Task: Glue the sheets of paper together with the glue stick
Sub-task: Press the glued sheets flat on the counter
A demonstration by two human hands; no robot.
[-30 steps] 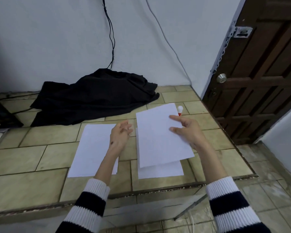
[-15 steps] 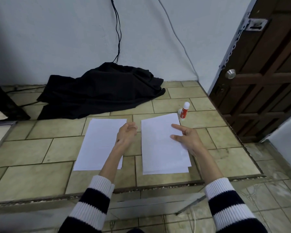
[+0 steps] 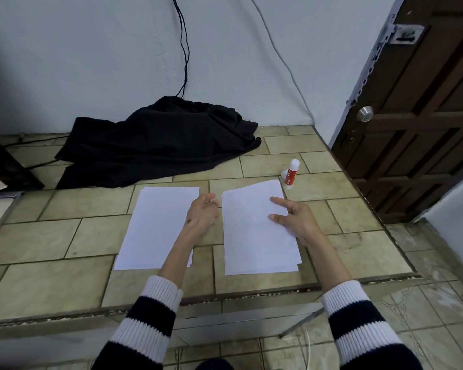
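Two white stacks of paper lie side by side on the tiled counter (image 3: 64,276). The left stack (image 3: 155,228) is partly covered by my left hand (image 3: 202,213), which hovers between the stacks with loosely spread fingers and holds nothing. My right hand (image 3: 296,217) rests on the right edge of the right stack (image 3: 251,236), index finger and thumb stretched out over the top sheet. A red and white glue stick (image 3: 291,174) stands upright just beyond the right stack's far corner, with its cap (image 3: 284,173) beside it.
A crumpled black cloth (image 3: 158,145) lies at the back against the wall, with cables (image 3: 183,49) hanging above it. A brown wooden door (image 3: 417,116) is at the right. The counter's front edge runs below the sheets. A dark object (image 3: 3,166) sits far left.
The sheet my right hand held tilted above the right stack now lies flat on it. Both hands stay near the stack; the camera view tilted so the glue stick shows fully.
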